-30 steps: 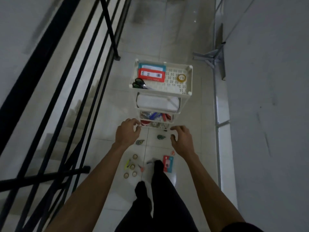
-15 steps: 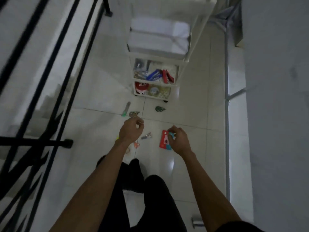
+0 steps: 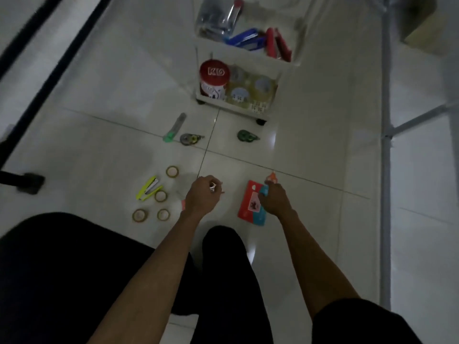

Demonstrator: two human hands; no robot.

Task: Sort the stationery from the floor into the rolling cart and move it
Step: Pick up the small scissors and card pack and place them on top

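My left hand [image 3: 202, 197] hangs low over the floor, closed on a small silvery metal item [image 3: 213, 187]. Fingers of my right hand [image 3: 274, 200] curl on the upper corner of a red and blue packet [image 3: 249, 207] lying on the tiles. A small orange piece [image 3: 272, 178] lies just past those fingers. The white rolling cart [image 3: 231, 54] stands ahead, with a red tin [image 3: 213, 78] and tape packs below, blue and red staplers above. On the floor lie several tape rolls [image 3: 172, 171], a yellow stapler [image 3: 149, 188], a green cutter [image 3: 175, 127] and two correction tapes [image 3: 190, 139].
A black stair railing [image 3: 27, 182] runs along the left. A grey metal frame [image 3: 386, 120] stands against the wall on the right. My legs in black fill the bottom of the view. A pink item [image 3: 183, 204] peeks out under my left wrist.
The view has dropped from the cart's top toward the floor. Both hands came down from the cart; the left closed on the silvery item, the right on the packet.
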